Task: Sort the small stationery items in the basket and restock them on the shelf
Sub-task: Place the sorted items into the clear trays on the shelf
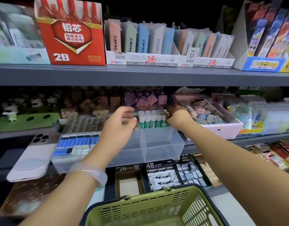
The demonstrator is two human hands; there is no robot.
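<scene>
A row of green-and-white glue sticks [151, 120] stands upright at the back of a clear plastic divided box [158, 145] on the middle shelf. My left hand [120, 123] is at the left end of the row, thumb and fingers curled toward the sticks. At the right end my right hand [177, 117] curls round the last sticks, its fingertips hidden behind the knuckles. The front compartments of the box hold nothing. The green basket [156, 207] sits at the bottom, below my arms; its contents are out of sight.
A white phone [33, 156] lies on the shelf edge at left, beside blue-and-white erasers [77, 142]. Pink and purple erasers [147, 99] sit behind the glue sticks, a pink box [222, 128] to the right. Below are 2B and 4B lead boxes [161, 175].
</scene>
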